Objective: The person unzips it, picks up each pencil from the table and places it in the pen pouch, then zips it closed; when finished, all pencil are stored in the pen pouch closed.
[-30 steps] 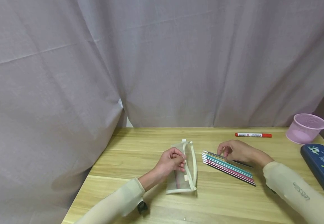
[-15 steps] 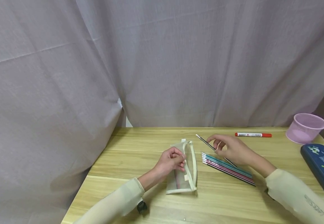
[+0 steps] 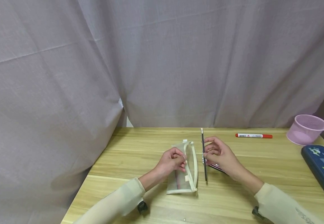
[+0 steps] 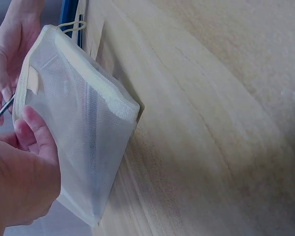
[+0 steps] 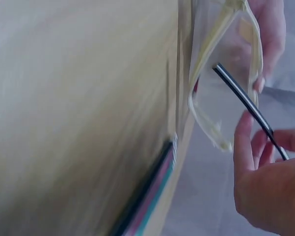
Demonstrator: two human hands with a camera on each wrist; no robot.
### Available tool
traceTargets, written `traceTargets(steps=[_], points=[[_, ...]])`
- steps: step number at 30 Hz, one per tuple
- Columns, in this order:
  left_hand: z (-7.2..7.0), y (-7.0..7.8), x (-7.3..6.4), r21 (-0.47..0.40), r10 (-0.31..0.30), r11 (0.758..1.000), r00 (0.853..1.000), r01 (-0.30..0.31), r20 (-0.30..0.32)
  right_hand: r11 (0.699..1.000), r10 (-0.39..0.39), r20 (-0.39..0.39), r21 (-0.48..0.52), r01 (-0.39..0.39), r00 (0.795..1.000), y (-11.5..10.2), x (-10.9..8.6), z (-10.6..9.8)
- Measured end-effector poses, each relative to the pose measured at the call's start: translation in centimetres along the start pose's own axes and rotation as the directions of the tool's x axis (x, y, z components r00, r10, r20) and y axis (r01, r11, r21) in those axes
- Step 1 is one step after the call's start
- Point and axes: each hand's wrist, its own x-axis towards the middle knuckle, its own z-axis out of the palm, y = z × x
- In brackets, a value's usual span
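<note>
While the left hand (image 3: 171, 162) pinches one edge of the pale mesh pouch (image 3: 181, 183) between thumb and curled fingers, the right hand (image 3: 220, 158) has a dark pencil (image 3: 203, 142) up off the table (image 3: 122, 205), thumb on one side and bent fingertips on the other. It's a light grip, the fingers only partly closed. The pencil runs lengthways just to the right of the pouch, its white-tipped end pointing toward the curtain (image 3: 164, 62), and the right wrist view has its near end pointing at the gaping mouth, though whether it has crossed the rim can't be told from here. And look at that pouch: unzipped, tilted up on the table, a pinkish streak showing through the mesh!

Right below the right hand lie more pencils (image 3: 218, 168), mostly covered by it in the head view; the right wrist view picks out dark, pink and teal ones side by side, slightly blurred. Farther back, a red-capped marker (image 3: 253, 136) lies flat. Over on the right, a pink basket (image 3: 307, 127) stands upright at the back, with a dark blue pencil case (image 3: 320, 171) just in front of it.
</note>
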Motion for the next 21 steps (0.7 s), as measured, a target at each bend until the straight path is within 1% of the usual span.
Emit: traceTargets(steps=[4,7,10,14,16,21], points=[[0.1,-0.1,0.0,0.009,-0.003,1.000,1.000,0.003,0.002,0.998,0.033,-0.061,0.053,-0.030,0.998,0.3,0.1,0.8],[0.1,-0.2,0.1,0.009,-0.007,1.000,1.000,0.007,0.005,0.996,0.039,-0.088,0.082,-0.031,0.995,0.4,0.4,1.3],[0.1,-0.2,0.1,0.007,-0.002,1.000,1.000,0.002,0.006,0.990,0.068,-0.103,0.131,-0.054,0.992,0.5,0.5,2.0],[0.2,-0.1,0.2,0.012,0.006,1.000,1.000,-0.006,0.006,0.983,0.119,-0.104,0.153,-0.102,0.987,1.0,0.4,3.1],[0.3,-0.1,0.2,0.015,0.007,1.000,1.000,-0.007,0.003,0.983,0.126,-0.096,0.148,-0.111,0.987,1.4,0.3,3.6],[0.5,-0.4,0.3,0.037,0.002,0.999,1.000,-0.001,-0.012,0.985,0.138,-0.027,0.111,-0.134,0.990,2.2,-0.1,4.2]])
